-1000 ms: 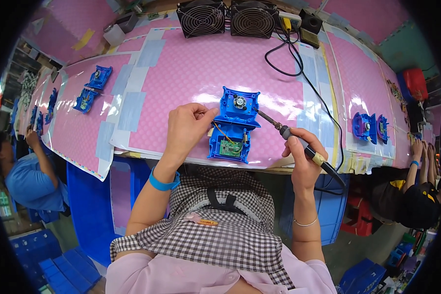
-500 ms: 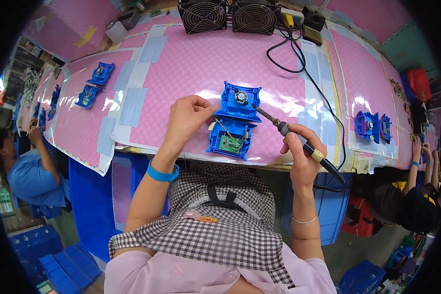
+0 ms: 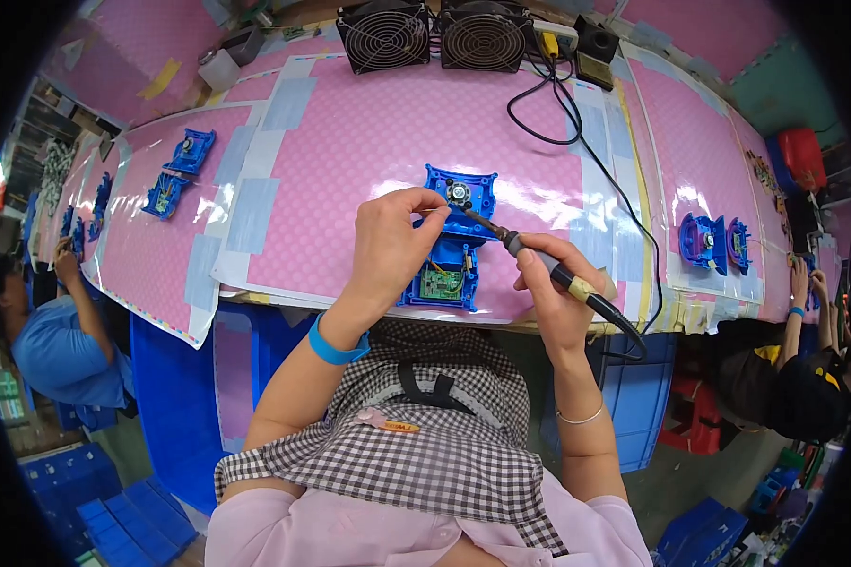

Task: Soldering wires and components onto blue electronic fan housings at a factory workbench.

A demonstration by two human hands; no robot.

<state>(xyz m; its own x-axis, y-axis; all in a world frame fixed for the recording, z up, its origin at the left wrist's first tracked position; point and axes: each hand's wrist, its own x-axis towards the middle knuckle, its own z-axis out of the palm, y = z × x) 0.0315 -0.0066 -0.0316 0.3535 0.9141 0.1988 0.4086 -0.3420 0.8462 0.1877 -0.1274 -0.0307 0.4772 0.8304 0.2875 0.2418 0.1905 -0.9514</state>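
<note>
A blue plastic housing lies opened in two halves on the bench in front of me. Its far half (image 3: 485, 198) carries a small round speaker (image 3: 460, 193); the near half (image 3: 470, 299) holds a green circuit board (image 3: 440, 284) with thin wires. My left hand (image 3: 388, 248) is closed in a pinch on a thin wire beside the speaker, partly covering both halves. My right hand (image 3: 560, 300) grips a soldering iron (image 3: 511, 242) like a pen. The iron's tip points at the speaker's near edge, close to my left fingertips; whether it touches cannot be seen.
Two black fans (image 3: 385, 40) stand at the back. The iron's black cable (image 3: 622, 194) loops along the right side. More opened blue housings lie left (image 3: 191, 151) and right (image 3: 702, 243). Blue bins (image 3: 638, 397) sit below the bench edge. Co-workers sit at both sides.
My left hand has moved right and away from me with the wire, up to the speaker. My right hand has brought the soldering iron left, its tip now nearer the left fingertips.
</note>
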